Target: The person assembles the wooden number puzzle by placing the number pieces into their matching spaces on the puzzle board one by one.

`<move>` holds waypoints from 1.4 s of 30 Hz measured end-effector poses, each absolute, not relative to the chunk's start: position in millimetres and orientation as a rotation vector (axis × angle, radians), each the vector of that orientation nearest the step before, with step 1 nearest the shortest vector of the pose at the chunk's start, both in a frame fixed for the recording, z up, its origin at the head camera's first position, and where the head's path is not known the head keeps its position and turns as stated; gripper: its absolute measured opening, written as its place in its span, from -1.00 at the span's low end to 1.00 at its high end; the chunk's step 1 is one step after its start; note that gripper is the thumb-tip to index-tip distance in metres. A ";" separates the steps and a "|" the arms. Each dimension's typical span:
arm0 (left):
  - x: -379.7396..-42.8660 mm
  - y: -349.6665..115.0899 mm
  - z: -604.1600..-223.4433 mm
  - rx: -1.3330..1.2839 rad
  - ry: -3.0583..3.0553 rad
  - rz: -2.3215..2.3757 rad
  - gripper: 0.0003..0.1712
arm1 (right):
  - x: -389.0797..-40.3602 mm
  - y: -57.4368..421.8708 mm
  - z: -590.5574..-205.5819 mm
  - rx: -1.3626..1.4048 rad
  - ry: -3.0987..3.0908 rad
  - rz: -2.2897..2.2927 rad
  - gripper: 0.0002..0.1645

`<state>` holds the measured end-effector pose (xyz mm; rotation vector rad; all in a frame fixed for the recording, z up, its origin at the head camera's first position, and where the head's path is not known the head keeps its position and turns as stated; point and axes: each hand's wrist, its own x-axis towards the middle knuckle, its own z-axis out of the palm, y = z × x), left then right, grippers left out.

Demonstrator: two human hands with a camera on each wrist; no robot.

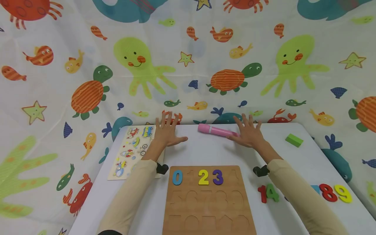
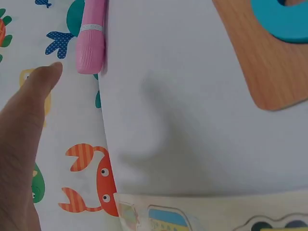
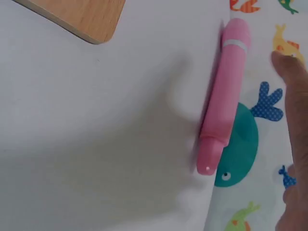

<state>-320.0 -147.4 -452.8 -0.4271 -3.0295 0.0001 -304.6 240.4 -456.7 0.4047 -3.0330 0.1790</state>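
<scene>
Both hands are raised over the far part of the white table with fingers spread, holding nothing. The left hand (image 1: 168,134) is beside the picture puzzle board (image 1: 113,174), whose right part its forearm covers. The right hand (image 1: 249,135) overlaps one end of a pink tube-shaped thing (image 1: 217,131) in the head view. That tube, with a pale band, lies near the table's back edge; the right wrist view shows the right thumb (image 3: 294,82) apart from it. Between the forearms lies a wooden number board (image 1: 205,202) with a blue 0 (image 1: 174,178), yellow 2 (image 1: 203,178) and purple 3 (image 1: 218,178).
Right of the board lie a red 1 (image 1: 262,194), green 4 (image 1: 273,193), red 8 (image 1: 328,193) and yellow 9 (image 1: 343,194). A blue piece (image 1: 315,188) is partly hidden by the right sleeve. A green block (image 1: 294,140) sits farther back. A sea-animal cloth (image 1: 182,75) hangs behind.
</scene>
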 end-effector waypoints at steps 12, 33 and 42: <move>-239.5 -169.7 -441.9 -0.567 -2.882 -0.164 0.33 | -240.1 279.0 -465.2 0.531 -2.856 0.686 -0.20; -69.3 -204.2 -522.1 -0.726 -2.956 -0.787 0.02 | -104.6 337.7 -523.0 0.605 -2.949 0.783 -0.12; -62.9 -203.5 -534.4 -0.793 -2.914 -0.832 -0.08 | -98.2 335.4 -529.4 0.595 -2.921 0.734 -0.15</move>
